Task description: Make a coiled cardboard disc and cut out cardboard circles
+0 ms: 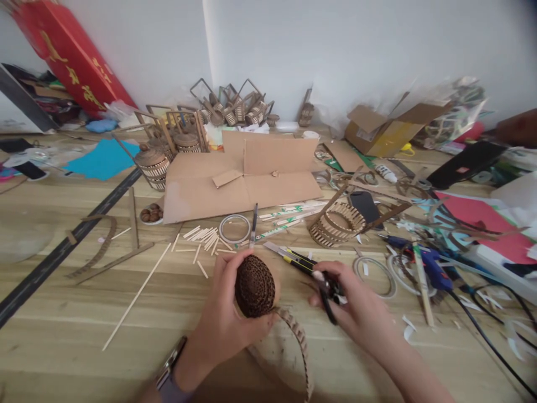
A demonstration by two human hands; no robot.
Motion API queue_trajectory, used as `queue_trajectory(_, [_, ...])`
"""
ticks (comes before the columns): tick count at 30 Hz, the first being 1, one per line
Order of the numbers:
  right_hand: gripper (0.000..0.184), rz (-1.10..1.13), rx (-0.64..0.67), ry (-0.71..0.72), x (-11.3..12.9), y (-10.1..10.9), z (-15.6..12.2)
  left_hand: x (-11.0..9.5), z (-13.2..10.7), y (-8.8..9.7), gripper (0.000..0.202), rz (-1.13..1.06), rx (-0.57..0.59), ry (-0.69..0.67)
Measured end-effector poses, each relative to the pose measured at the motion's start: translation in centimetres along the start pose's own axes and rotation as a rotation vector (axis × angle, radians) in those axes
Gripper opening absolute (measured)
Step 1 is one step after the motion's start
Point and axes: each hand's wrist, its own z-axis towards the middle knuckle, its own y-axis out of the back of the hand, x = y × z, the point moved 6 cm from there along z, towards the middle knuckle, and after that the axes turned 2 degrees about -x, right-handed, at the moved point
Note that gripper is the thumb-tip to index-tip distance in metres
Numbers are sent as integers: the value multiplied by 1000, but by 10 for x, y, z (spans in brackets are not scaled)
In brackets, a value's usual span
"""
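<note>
My left hand [224, 313] is closed around a tightly wound dome of brown corrugated cardboard strip [254, 285], held just above the wooden table. A loose tail of the strip [298, 341] trails from it toward me. My right hand [350, 305] grips the black end of a yellow and black utility knife [300, 262], whose blade points up and left, lying close to the table beside the coil. A watch shows on my left wrist.
Wooden sticks [205, 239], a tape ring [234, 228], a pen, a flattened cardboard box [243, 176], small cardboard lantern models [153, 162], a round slatted cardboard frame [335, 224], a blue glue gun [432, 268] with its black cord, coloured paper and scraps crowd the table.
</note>
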Motion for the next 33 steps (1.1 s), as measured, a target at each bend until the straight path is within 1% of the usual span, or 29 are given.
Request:
queue_trajectory(3, [23,-194,79,120,-5,-6,-6,3,-2,-2,70,-86,13,25])
queue_trajectory(5, [32,-292,93,190,-5,-10,-11,6,-3,-4,70,-137,16,50])
queue_trajectory(7, [37,-382,50,295,0,-11,-13,9,-3,-7,71,-173,24,79])
queue_trajectory(9, [33,-451,-30,417,9,-12,-14,11,-2,-10,73,-199,35,108])
queue_trajectory(11, [36,-483,-107,517,20,-11,-13,12,0,-12,74,-221,48,130])
queue_trajectory(13, [42,-485,-162,578,30,-10,-12,12,1,-14,73,-236,56,148])
queue_trajectory(16, [45,-485,-216,610,41,-9,-10,13,1,-15,74,-243,69,168])
queue_trajectory(19, [45,-479,-226,611,44,-10,-8,15,0,-17,76,-251,77,170])
queue_trajectory(21, [42,-472,-219,619,44,-11,-8,16,-1,-18,77,-254,81,167])
queue_trajectory(25, [28,-465,-227,624,43,-13,-7,17,-2,-21,75,-266,101,171])
queue_trajectory(27, [24,-462,-233,627,43,-13,-7,17,-3,-22,75,-275,112,180])
queue_trajectory(33, [27,-473,-247,642,47,-12,-8,15,-3,-22,73,-298,125,185])
